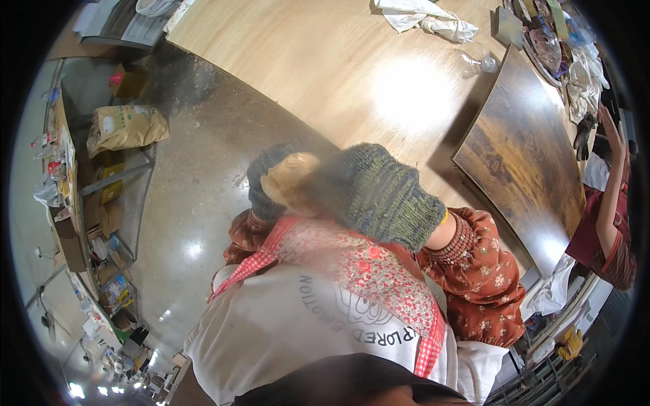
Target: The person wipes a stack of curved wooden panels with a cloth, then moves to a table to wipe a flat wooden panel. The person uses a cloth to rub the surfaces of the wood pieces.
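Observation:
Both my hands are together in front of my chest, in knitted gloves. My left hand (263, 181) wears a dark grey glove and is closed round a tan, wrinkled piece (292, 180), which looks like crumpled paper or a pad. Against the right side of that piece is my right hand (382, 193), in a thick grey-green glove. Its fingertips are blurred and partly hidden, so its grip does not show. Below the hands lies the red-and-white floral apron (379, 267) over my white top.
A pale wooden tabletop (291, 57) spans the upper middle. On its right lies a dark wood-grain board (521, 159), near a clear bottle (482, 64) and a white cloth (426, 17). Another person's arm (609, 176) shows at far right. Left, a paper sack (128, 127) rests by cluttered shelves.

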A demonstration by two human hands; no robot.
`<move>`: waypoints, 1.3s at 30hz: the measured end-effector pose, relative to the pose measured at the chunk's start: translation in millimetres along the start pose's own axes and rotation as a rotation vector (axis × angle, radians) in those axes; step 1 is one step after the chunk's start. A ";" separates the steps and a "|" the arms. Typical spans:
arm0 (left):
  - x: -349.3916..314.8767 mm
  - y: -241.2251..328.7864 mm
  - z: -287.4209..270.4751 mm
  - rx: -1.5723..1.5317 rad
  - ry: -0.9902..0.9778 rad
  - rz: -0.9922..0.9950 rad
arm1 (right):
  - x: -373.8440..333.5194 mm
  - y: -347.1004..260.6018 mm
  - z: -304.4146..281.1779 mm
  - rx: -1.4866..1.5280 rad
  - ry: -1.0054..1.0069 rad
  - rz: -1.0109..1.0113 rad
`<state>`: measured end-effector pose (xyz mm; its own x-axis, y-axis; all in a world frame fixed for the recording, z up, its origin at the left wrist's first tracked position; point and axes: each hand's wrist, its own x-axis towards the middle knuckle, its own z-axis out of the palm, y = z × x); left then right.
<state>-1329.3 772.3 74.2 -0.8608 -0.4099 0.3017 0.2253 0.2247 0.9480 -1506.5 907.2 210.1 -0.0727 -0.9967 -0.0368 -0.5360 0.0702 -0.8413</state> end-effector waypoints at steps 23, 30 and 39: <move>-7.6 -11.1 9.4 -0.402 -0.020 -0.303 | -11.1 4.6 29.6 0.206 0.327 -0.203; -13.7 -18.7 7.4 -0.294 -0.041 -0.301 | -15.5 -7.0 19.3 -0.471 0.254 -0.190; -19.9 -28.8 -2.9 -0.281 -0.121 -0.371 | -19.5 -11.2 15.7 -0.670 0.311 -0.200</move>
<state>-1317.4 771.4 41.2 -0.9495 -0.3079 -0.0605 -0.0070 -0.1719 0.9851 -1485.8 925.2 211.8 -0.1005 -0.9425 0.3187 -0.9522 -0.0017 -0.3053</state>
